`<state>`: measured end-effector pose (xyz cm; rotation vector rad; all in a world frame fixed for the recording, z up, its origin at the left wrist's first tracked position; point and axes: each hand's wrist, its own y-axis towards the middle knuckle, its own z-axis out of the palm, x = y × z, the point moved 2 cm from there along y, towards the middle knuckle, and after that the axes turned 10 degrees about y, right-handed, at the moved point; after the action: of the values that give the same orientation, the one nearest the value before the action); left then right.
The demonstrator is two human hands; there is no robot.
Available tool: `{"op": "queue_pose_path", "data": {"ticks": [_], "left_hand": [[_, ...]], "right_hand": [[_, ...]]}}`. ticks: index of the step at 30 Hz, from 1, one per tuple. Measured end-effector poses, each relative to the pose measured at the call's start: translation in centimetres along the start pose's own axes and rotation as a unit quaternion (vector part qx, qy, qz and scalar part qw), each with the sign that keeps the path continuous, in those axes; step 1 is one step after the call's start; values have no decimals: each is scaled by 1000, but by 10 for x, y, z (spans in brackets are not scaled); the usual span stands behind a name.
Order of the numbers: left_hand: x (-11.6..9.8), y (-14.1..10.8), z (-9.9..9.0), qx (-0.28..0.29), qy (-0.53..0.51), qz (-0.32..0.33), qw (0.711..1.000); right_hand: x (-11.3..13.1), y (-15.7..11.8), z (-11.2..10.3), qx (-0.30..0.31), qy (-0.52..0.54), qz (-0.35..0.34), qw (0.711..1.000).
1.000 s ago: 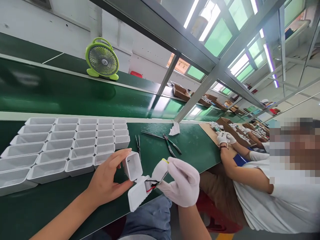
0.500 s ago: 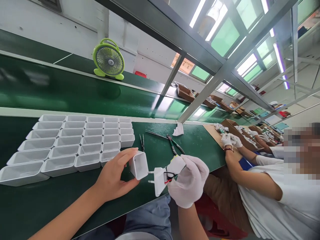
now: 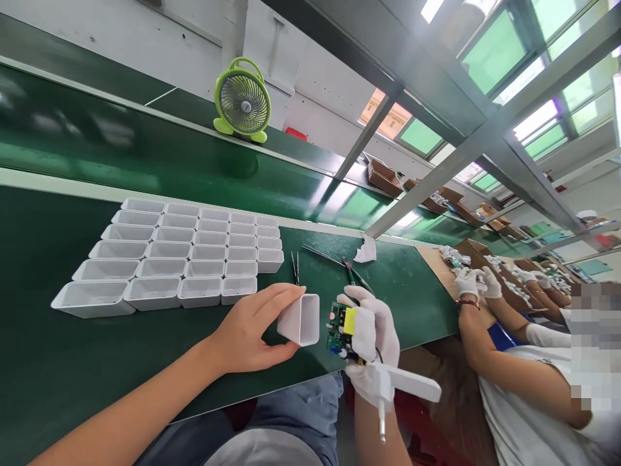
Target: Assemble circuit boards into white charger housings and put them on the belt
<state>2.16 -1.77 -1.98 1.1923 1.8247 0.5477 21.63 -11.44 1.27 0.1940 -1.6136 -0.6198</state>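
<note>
Circuit board (image 3: 336, 333) is now turned toward box (image 3: 293, 321), plug (image 3: 407, 382) swung away; both seem roughly lined up, apart. Box is pinched by left hand (image 3: 252, 331) (bare, half-curled); board is gripped by gloved right hand (image 3: 387, 330).

The bench (image 3: 58, 362) carries some twenty-eight white boxes (image 3: 154, 298), two tweezers (image 3: 297, 268), one pair of pliers (image 3: 347, 267); held are one box (image 3: 290, 320), one circuit board (image 3: 334, 330).
</note>
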Motion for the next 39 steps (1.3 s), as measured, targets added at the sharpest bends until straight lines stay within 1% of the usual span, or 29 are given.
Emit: {"op": "queue_pose_path", "data": {"ticks": [3, 6, 15, 20, 23, 29, 33, 39], "left_hand": [[-3, 2, -1, -8, 10, 37, 999], [-4, 3, -1, -14, 15, 51, 998], [-2, 4, 1, 4, -27, 53, 998], [-2, 3, 0, 1, -29, 53, 998], [-2, 3, 0, 0, -28, 51, 998], [-3, 3, 0, -2, -22, 52, 998], [-2, 3, 1, -16, -22, 61, 998], [-2, 3, 1, -33, -26, 76, 996]], "right_hand": [[1, 1, 7, 27, 20, 17, 999], [1, 2, 9, 41, 17, 29, 999], [0, 5, 9, 50, -32, 11, 998], [-1, 6, 15, 55, -6, 4, 998], [-2, 6, 17, 50, -8, 10, 999], [-4, 5, 15, 59, -10, 12, 998], [-5, 4, 15, 56, -8, 17, 998], [-5, 2, 16, 58, 47, 22, 997]]}}
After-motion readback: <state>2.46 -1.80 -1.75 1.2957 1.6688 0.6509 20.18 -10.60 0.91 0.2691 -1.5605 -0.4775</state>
